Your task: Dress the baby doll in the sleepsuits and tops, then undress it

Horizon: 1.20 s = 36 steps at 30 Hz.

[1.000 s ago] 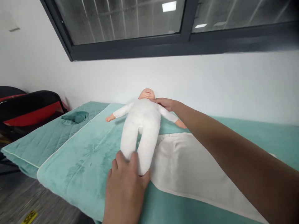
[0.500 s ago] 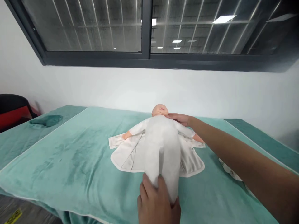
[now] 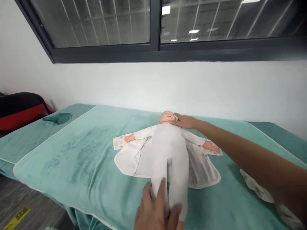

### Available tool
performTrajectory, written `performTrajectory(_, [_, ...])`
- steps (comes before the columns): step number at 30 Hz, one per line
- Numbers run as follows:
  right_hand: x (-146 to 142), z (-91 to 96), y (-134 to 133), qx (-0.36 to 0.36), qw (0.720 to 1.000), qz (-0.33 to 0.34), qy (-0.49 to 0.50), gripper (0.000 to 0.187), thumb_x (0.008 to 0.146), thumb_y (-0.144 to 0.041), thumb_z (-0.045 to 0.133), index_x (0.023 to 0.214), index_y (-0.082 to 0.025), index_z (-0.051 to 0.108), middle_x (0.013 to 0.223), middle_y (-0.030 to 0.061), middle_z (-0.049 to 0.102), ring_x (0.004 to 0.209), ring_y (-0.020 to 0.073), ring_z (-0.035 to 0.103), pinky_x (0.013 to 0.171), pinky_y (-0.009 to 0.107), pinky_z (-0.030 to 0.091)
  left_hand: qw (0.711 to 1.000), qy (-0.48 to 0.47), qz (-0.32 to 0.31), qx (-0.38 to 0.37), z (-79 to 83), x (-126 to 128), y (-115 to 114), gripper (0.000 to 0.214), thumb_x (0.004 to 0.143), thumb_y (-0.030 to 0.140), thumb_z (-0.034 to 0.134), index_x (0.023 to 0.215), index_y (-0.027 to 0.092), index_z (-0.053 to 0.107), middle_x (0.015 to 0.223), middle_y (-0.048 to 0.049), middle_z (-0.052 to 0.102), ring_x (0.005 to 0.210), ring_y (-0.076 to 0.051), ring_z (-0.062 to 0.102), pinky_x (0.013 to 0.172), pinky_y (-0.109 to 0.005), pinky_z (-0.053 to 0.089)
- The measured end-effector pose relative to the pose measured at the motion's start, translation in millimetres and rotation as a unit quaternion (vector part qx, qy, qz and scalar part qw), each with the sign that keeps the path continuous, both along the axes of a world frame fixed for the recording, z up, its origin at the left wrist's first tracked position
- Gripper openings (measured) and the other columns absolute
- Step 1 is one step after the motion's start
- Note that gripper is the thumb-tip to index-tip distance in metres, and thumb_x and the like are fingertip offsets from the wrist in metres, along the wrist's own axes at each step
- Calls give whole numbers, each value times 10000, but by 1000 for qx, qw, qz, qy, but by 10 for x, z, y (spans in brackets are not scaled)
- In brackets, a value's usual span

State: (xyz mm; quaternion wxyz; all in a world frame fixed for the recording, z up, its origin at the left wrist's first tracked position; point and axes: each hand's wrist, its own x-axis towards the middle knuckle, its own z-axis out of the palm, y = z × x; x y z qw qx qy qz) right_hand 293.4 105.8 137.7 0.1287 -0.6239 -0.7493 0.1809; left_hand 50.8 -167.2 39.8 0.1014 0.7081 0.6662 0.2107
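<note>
A baby doll (image 3: 169, 149) in a white body suit lies on its back on an open white garment (image 3: 134, 156) spread over a teal blanket (image 3: 79, 156). My left hand (image 3: 157, 212) is closed round the doll's feet at the near edge. My right hand (image 3: 185, 121) reaches across and rests at the doll's neck, beside its head, with the fingers curled under it.
A second white patterned cloth (image 3: 257, 188) lies on the blanket at the right under my forearm. A teal pillow (image 3: 57, 118) sits at the far left. A black and red chair (image 3: 19, 110) stands left of the bed. The wall and a dark window are behind.
The doll has been carried to the right and laid on the open white garment. Both hands kept their hold at feet and neck. My view has swung right.
</note>
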Motion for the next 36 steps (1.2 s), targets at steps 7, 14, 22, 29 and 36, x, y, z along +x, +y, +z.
performTrajectory(7, [-879, -3, -82, 186, 969, 126, -105, 619, 938, -493, 501, 1459, -175, 401, 1375, 161, 578, 1214, 304, 561, 988, 403, 419, 991, 22, -94, 90, 34, -476, 1328, 357, 941, 146, 418, 1222, 182, 637, 1200, -97, 648, 1118, -252, 582, 970, -412, 502])
performTrajectory(14, [-1667, -302, 134, 23, 962, 217, -167, 402, 922, -476, 510, 1217, -222, 614, 1179, 123, 688, 1039, 299, 644, 744, 346, 462, 986, 140, -11, 89, -89, -527, 2168, 297, 956, 277, 446, 1155, 182, 644, 1117, -107, 621, 1062, -294, 558, 796, -419, 493])
performTrajectory(22, [-1478, -275, 160, 28, 981, 141, -127, 414, 945, -486, 453, 1291, -287, 563, 1237, 70, 688, 1066, 263, 642, 788, 337, 460, 990, 114, 10, 80, -105, -566, 2297, 303, 907, 366, 532, 1122, 174, 626, 1169, -127, 617, 1104, -299, 541, 867, -427, 468])
performTrajectory(29, [-1322, -204, 46, -5, 990, 138, 39, 496, 851, -697, 521, 1065, -296, 719, 1173, 14, 722, 1050, 248, 649, 825, 309, 482, 977, -213, 0, 16, -48, -805, 2444, 167, 765, 248, 616, 882, 189, 718, 964, -121, 733, 1024, -316, 628, 881, -404, 457])
performTrajectory(36, [-1309, -215, 14, 2, 994, 108, 20, 498, 785, -717, 590, 979, -285, 743, 1111, 22, 741, 972, 252, 666, 768, 306, 486, 917, -398, 24, 14, -12, -990, 2448, 254, 717, 266, 572, 871, 158, 742, 852, -66, 754, 825, -221, 666, 755, -302, 495])
